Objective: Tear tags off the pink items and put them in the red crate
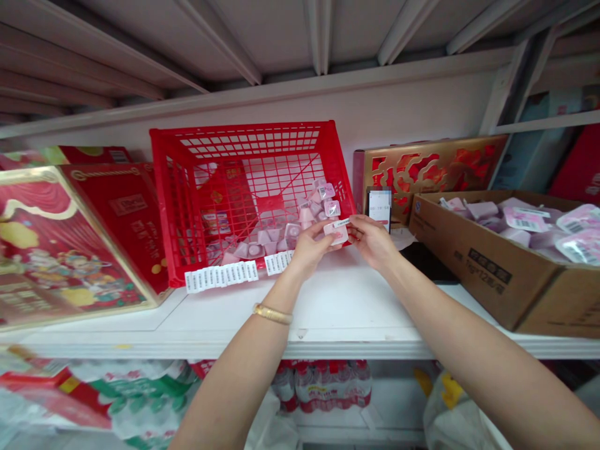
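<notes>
A single head-worn camera looks forward and down, close in, onto a white shelf (pixel 337 306), with the wearer's forearms (pixel 246 369) extending from the bottom edge, a red basket (pixel 272 203) near mid-frame, a ribbed shelf underside (pixel 276 37) overhead and bottles (pixel 323 387) at the foot of the view.

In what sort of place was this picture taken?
Probably a shop or its stockroom: a brown cardboard carton of small pink packs, strips of white barcode labels, and clear plastic bottles with red-and-white labels grouped below suggest it.
</notes>
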Demonstrator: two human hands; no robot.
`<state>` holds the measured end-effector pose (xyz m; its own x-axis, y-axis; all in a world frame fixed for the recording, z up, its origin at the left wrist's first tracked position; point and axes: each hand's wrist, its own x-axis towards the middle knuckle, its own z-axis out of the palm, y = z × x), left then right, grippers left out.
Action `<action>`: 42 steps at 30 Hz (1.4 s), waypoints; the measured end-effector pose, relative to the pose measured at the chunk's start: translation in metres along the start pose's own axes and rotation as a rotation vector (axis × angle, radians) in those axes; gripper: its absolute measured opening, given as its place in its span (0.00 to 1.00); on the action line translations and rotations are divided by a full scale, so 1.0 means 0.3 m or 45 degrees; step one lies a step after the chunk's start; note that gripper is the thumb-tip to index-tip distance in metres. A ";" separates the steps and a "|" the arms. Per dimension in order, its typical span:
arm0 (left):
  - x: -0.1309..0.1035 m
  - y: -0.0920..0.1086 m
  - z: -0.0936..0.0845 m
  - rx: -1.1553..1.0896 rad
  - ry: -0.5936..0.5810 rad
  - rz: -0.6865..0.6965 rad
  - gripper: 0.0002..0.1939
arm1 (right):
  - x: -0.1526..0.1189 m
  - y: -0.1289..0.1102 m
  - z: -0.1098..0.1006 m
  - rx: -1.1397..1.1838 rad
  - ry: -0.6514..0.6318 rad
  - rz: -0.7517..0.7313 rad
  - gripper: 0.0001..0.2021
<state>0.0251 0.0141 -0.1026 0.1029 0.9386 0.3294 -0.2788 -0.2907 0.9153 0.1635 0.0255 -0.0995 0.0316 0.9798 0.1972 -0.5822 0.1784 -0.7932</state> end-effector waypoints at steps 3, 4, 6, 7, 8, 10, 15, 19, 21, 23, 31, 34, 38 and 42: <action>-0.002 0.003 0.007 -0.007 0.024 -0.012 0.19 | -0.006 0.010 0.007 0.000 -0.041 -0.015 0.14; -0.003 0.004 0.008 -0.010 0.032 -0.017 0.19 | -0.007 0.014 0.009 -0.006 -0.052 -0.026 0.14; -0.003 0.003 0.008 -0.017 0.042 -0.022 0.18 | -0.008 0.021 0.012 -0.026 -0.062 -0.046 0.15; -0.002 0.002 0.007 -0.020 0.043 -0.023 0.18 | -0.007 0.025 0.013 -0.036 -0.061 -0.055 0.15; -0.002 0.000 0.006 -0.022 0.044 -0.024 0.18 | -0.007 0.028 0.014 -0.042 -0.057 -0.063 0.15; 0.001 -0.004 0.004 -0.023 0.055 -0.025 0.18 | -0.005 0.033 0.013 -0.043 -0.051 -0.073 0.15; 0.006 -0.010 0.000 -0.003 0.115 -0.008 0.16 | -0.004 0.039 0.008 -0.085 -0.081 -0.096 0.15; 0.007 -0.009 -0.002 0.003 0.142 0.014 0.17 | -0.009 0.040 0.013 -0.099 -0.062 -0.107 0.14; 0.007 -0.009 -0.003 -0.004 0.142 0.019 0.18 | -0.013 0.036 0.017 -0.089 -0.037 -0.098 0.14; 0.007 -0.010 -0.004 -0.013 0.139 0.024 0.19 | -0.016 0.030 0.021 -0.092 -0.020 -0.086 0.15; 0.007 -0.014 0.001 0.019 0.120 0.007 0.18 | -0.024 0.016 0.023 -0.220 -0.081 -0.092 0.13; 0.004 -0.011 0.004 0.013 0.112 -0.015 0.18 | -0.022 0.021 0.020 -0.239 -0.096 -0.124 0.13; 0.000 -0.006 0.004 -0.014 0.118 -0.043 0.15 | -0.020 0.025 0.019 -0.248 -0.114 -0.136 0.13; 0.000 -0.002 0.004 -0.018 0.123 -0.053 0.13 | -0.021 0.024 0.020 -0.232 -0.123 -0.117 0.13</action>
<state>0.0265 0.0141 -0.1030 0.0225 0.9636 0.2665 -0.2901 -0.2489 0.9241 0.1541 0.0200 -0.1030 -0.0052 0.9472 0.3206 -0.4239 0.2883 -0.8586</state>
